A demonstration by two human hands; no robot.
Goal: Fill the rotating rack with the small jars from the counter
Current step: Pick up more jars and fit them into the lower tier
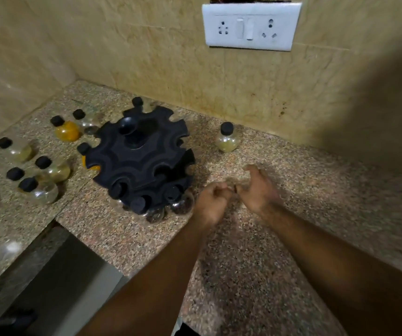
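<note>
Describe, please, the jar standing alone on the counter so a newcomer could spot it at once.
Below the white switch-and-socket plate lies the speckled granite counter. Right of the black plastic rotating rack stands a small clear jar with a black cap and pale yellowish contents. Unlike the other loose jars, all left of the rack, it stands alone.

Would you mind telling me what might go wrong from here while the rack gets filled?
The loose jars on the left crowd together near the counter edge; a reach across may topple one off it.
The seated jars bulge out of the rack at its front, so turning it quickly may shake them loose.
The left hand and right hand hover close beside them and could bump them.
</note>
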